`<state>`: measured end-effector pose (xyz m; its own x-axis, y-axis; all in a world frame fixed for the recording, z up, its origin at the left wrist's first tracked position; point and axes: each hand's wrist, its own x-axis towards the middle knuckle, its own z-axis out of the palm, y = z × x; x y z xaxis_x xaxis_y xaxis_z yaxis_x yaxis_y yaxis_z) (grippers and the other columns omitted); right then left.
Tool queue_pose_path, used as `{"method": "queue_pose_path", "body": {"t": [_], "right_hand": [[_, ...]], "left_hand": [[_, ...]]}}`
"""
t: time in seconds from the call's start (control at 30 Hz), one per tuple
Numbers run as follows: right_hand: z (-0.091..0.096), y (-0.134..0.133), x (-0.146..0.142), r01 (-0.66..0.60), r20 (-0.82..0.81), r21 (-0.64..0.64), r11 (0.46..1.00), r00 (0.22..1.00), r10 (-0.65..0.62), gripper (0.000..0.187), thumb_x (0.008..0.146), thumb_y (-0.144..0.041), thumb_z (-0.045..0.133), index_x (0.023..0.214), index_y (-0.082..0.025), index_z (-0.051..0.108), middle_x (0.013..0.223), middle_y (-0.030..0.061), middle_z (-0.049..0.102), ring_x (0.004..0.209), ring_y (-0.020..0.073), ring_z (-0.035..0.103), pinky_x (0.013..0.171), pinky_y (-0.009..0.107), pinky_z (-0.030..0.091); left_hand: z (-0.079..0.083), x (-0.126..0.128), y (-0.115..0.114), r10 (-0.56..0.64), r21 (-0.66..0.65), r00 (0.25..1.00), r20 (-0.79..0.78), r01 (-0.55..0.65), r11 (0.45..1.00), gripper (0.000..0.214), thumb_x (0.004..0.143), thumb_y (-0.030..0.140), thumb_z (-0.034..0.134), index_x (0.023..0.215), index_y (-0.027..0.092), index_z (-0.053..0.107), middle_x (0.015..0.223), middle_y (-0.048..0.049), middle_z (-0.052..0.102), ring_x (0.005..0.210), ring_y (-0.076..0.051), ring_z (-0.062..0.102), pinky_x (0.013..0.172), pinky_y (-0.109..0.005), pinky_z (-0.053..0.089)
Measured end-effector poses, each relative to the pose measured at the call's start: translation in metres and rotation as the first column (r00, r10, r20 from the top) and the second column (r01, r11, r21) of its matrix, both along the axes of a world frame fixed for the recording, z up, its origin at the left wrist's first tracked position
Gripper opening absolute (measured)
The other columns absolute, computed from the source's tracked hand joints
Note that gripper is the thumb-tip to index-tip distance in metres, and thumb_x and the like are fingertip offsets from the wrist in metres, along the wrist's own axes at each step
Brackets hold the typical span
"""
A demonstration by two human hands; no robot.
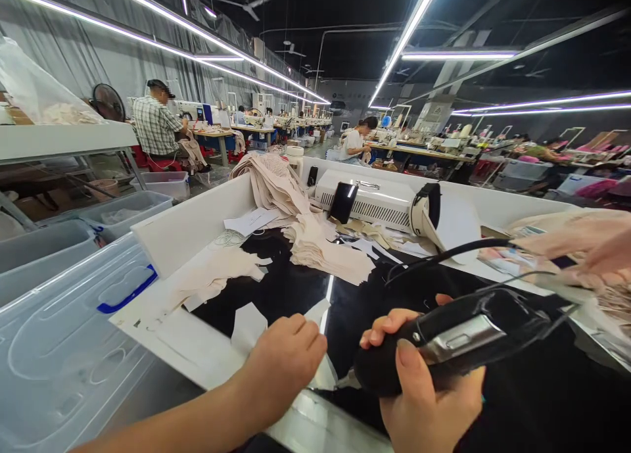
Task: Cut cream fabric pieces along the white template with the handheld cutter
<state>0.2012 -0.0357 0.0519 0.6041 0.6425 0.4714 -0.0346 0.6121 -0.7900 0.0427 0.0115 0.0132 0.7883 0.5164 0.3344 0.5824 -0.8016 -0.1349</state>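
My right hand (434, 407) is wrapped around a black corded handheld tool (473, 338) with a silver panel on its side. The tool's narrow metal end points left and down toward a white cut piece (249, 328). My left hand (290, 351) is closed on that piece, whose edges show around the fist; its fingertips are hidden. Both hands are over the glossy black work surface (355, 308). Beyond them lies a stack of beige fabric pieces (328, 246), with a looser beige pile (217, 272) to the left.
A white slotted machine housing (367, 196) with a dark phone (344, 202) against it stands at the back. White raised edges (197, 226) border the table. Clear plastic bins (73, 348) stand left. A blurred peach shape (596, 242) is at right. Seated people work at sewing tables farther off.
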Motion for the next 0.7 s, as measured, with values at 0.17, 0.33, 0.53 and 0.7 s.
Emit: {"method": "queue_pose_path", "body": {"t": [0.17,0.33,0.53,0.7], "right_hand": [[0.003,0.0,-0.002,0.013,-0.019,-0.003,1.0,1.0,-0.014,0.052,0.085,-0.024,0.079,0.131,-0.031,0.054,0.081,-0.0031,0.069,0.062,0.0158,0.065,0.059,0.035,0.06],[0.002,-0.002,0.0,-0.006,0.02,-0.01,1.0,1.0,0.006,0.053,0.086,-0.024,0.078,0.132,-0.032,0.053,0.081,-0.0024,0.069,0.063,0.0169,0.066,0.059,0.038,0.061],[0.003,-0.001,-0.001,-0.005,0.001,-0.008,1.0,1.0,0.005,0.051,0.086,-0.025,0.078,0.131,-0.032,0.054,0.081,-0.0029,0.068,0.064,0.0165,0.065,0.059,0.037,0.06],[0.007,-0.002,-0.004,0.01,-0.024,-0.009,1.0,1.0,-0.01,0.052,0.084,-0.025,0.078,0.13,-0.032,0.055,0.079,-0.0033,0.068,0.064,0.0164,0.064,0.058,0.035,0.059]], "left_hand": [[-0.004,-0.003,-0.001,-0.44,-0.079,0.894,0.085,0.446,0.892,0.02,0.105,0.007,0.049,0.09,0.015,0.061,0.089,-0.0031,0.064,0.084,-0.016,0.06,0.086,-0.028,0.052],[-0.009,-0.009,0.005,-0.493,-0.1,0.865,0.088,0.5,0.86,0.026,0.109,0.008,0.041,0.1,0.014,0.065,0.101,-0.0056,0.071,0.096,-0.017,0.065,0.097,-0.026,0.051],[-0.007,-0.016,0.007,-0.479,-0.062,0.872,0.1,0.485,0.872,0.018,0.107,0.007,0.048,0.106,0.013,0.065,0.098,-0.006,0.07,0.097,-0.016,0.065,0.096,-0.026,0.053],[-0.01,-0.018,0.007,-0.427,-0.08,0.889,0.163,0.444,0.893,0.014,0.108,0.013,0.051,0.107,0.015,0.065,0.099,-0.0061,0.07,0.1,-0.017,0.066,0.095,-0.027,0.052]]}}
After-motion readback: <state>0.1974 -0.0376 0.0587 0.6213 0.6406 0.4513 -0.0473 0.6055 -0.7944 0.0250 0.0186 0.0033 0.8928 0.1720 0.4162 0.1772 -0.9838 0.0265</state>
